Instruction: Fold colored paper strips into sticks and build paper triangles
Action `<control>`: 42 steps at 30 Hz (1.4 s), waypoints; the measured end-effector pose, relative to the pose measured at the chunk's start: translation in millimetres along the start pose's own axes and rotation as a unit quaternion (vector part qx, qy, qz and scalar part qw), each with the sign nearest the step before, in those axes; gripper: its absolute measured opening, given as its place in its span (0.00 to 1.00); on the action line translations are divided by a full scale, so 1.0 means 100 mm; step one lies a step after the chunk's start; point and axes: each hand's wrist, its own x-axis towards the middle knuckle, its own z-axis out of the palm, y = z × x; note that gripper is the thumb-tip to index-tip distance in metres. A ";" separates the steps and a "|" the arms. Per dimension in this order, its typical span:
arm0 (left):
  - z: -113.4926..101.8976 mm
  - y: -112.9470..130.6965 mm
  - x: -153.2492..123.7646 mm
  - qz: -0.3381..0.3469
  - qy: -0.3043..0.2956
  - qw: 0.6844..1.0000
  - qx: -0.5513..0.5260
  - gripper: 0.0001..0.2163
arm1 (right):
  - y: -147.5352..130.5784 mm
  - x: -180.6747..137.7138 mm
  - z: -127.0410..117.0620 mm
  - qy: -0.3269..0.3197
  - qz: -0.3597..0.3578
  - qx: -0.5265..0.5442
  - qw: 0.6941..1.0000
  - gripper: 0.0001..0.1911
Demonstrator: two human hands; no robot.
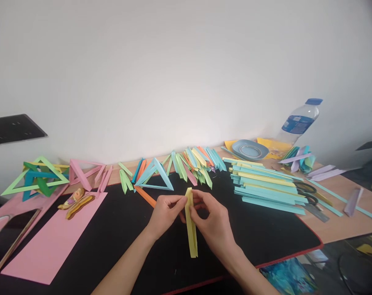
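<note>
A folded yellow paper strip stands nearly upright in front of me, above a black mat. My left hand pinches its left edge near the top between thumb and fingers. From the other side my right hand grips the same strip, its thumb and forefinger closed near the upper part. Some fingertips are hidden behind the paper. Just beyond my left hand lie an orange folded strip and a light blue paper triangle.
Folded strips lie along the wall. A stack of blue and yellow strips sits right, beside scissors. Behind are a blue dish and a bottle. Left are pink paper, interlocked paper triangles and a phone.
</note>
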 end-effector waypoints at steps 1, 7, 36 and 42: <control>0.00 0.00 0.00 0.001 0.008 1.000 0.001 0.13 | -0.01 0.01 0.00 -0.005 0.018 0.027 0.999 0.16; -0.04 0.02 0.00 0.008 0.009 1.000 -0.006 0.13 | -0.05 0.07 -0.08 -0.046 0.116 0.188 0.974 0.18; 0.04 0.01 -0.05 0.057 0.007 0.996 0.075 0.14 | -0.02 0.16 0.04 -0.018 0.143 0.230 0.962 0.16; 0.04 -0.03 -0.03 0.125 0.067 0.977 0.159 0.13 | -0.07 0.18 0.05 -0.016 0.139 0.155 0.978 0.13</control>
